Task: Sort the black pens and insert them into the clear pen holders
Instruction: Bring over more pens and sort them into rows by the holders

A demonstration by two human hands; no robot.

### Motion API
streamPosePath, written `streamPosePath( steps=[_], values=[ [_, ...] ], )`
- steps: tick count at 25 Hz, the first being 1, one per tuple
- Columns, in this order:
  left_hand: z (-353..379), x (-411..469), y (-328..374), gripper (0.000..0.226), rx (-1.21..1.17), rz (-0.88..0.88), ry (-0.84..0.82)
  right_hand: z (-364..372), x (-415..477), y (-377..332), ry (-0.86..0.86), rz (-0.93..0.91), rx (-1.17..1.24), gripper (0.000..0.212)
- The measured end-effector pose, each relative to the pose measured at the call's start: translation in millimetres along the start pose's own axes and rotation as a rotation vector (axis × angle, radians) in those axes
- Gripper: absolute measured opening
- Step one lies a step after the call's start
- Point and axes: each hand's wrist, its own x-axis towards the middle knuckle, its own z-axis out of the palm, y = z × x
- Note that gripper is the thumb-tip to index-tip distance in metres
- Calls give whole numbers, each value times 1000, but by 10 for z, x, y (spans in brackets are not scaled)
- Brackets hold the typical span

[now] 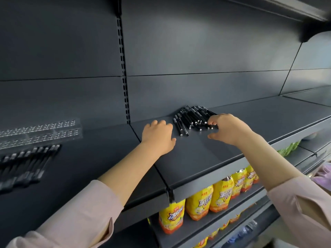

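Note:
A heap of black pens (191,117) with white tips lies on the dark shelf (197,158), near the back wall. My right hand (228,128) reaches over the heap's right end, fingers curled down onto the pens; whether it grips one is not clear. My left hand (157,137) rests on the shelf just left of the heap, fingers loosely bent, holding nothing. Clear pen holders (39,133) with rows of holes stand at the far left. In front of them lies a row of black pens (26,163), blurred.
The shelf's front edge (215,178) runs diagonally below my arms. Yellow drink bottles (220,192) stand on the lower shelf. Green packages (288,149) show at the right. An upright slotted post (123,68) divides the back wall.

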Motion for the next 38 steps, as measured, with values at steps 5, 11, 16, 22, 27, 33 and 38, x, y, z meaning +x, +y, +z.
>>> streamPosePath(
  steps=[5,11,16,22,27,33,38],
  values=[
    [95,475,72,45,15,-55,9,131,442,200,4,-46,18,47],
    [352,1023,327,56,19,-209,-29,357,1237,515,-76,-184,87,55],
    [559,1457,615,73,-127,-469,-83,516,1828,793,-331,-410,297,74],
    [621,1832,980,99,-241,-782,-121,551,2240,1112,-515,-665,344,74],
    [583,1989,1069,97,-362,-910,-179,632,2373,1375,-505,-778,377,74],
    [606,2030,1106,45,-468,-932,-184,710,2409,1466,-504,-774,408,75],
    [557,1980,1088,38,-475,-893,-150,718,2405,1469,-503,-776,416,76]
  ],
)
